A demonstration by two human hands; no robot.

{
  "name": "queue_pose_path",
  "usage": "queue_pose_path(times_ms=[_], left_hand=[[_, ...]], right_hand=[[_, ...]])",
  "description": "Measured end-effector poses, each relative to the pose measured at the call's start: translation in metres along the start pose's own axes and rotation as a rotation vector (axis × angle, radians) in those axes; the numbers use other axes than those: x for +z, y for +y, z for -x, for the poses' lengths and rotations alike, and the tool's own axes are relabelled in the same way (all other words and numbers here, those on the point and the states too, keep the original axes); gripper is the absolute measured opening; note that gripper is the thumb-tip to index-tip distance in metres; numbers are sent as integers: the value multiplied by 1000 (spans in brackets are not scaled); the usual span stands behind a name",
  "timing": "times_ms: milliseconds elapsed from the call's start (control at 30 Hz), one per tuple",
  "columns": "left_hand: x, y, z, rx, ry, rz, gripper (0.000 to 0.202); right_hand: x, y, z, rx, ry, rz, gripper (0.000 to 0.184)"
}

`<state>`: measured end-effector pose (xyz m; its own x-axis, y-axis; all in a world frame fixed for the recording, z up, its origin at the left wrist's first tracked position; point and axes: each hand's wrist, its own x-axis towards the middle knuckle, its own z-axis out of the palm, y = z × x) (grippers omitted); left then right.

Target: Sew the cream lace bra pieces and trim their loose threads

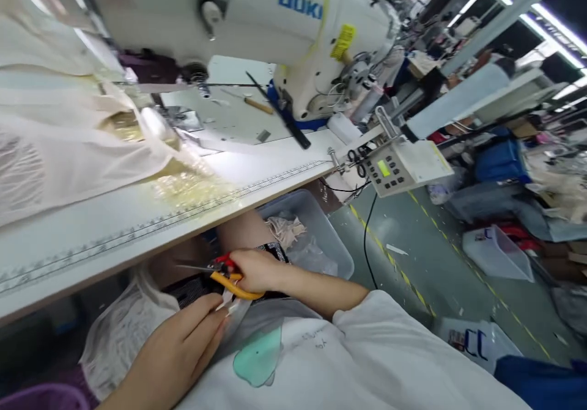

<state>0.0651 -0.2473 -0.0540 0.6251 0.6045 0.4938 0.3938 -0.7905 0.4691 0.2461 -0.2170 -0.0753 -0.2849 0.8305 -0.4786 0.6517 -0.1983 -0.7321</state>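
Scissors (226,281), slender-bladed and curved-handled

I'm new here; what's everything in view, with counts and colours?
Table: one, white, upper left
Sewing machine: one, white, on table
Sheer fabric: uncounted, whitish, on table
Slim tool: one, black, beside machine
Control panel: one, pale grey, table's right
Bin: one, translucent, below table
Boxes: at least two, translucent, right
Basket: one, purple, bottom left
Mesh fabric: one, white, lower left
Scissors: one, orange and red, centre
Background clutter: uncountable, mixed, upper right
Shirt: one, white, bottom centre
Left hand: one, bare, near scissors
Right hand: one, bare, holding scissors
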Motion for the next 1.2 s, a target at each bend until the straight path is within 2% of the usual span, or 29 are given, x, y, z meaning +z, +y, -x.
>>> queue_pose_path(times_ms=[67,100,200,267,333,400,500,567,833,900,1000,1200], left_hand=[[0,-6,-1,-7,25,1,17],[-2,-9,0,-52,37,8,15],[-8,-15,6,-406,27,88,14],[-10,-15,9,-622,35,146,20],[-12,-12,9,-770,62,184,27],[-13,-10,5,-859,64,212,31],[-16,-8,-1,-896,52,240,34],[-17,-6,-6,-891,96,232,32],[-14,-5,-10,-767,195,131,19],[-12,-8,-8,-774,241,206,17],[-10,-12,-6,-863,291,379,15],[-8,-10,-7,-994,333,597,18]], right_hand=[[-5,5,2,-5,-46,-32,30],[-6,9,3,-29,-88,-112,29],[-4,18,8,-173,-210,-603,43],[-1,21,10,-243,-227,-887,56],[1,21,12,-237,-170,-925,61],[2,17,13,-202,-106,-865,60],[-1,8,15,-185,-45,-802,59],[-4,4,16,-193,-12,-784,58],[-4,2,22,-194,79,-674,54],[-1,4,25,-173,122,-656,51],[3,7,25,-190,152,-647,45],[8,5,23,-246,177,-681,43]])
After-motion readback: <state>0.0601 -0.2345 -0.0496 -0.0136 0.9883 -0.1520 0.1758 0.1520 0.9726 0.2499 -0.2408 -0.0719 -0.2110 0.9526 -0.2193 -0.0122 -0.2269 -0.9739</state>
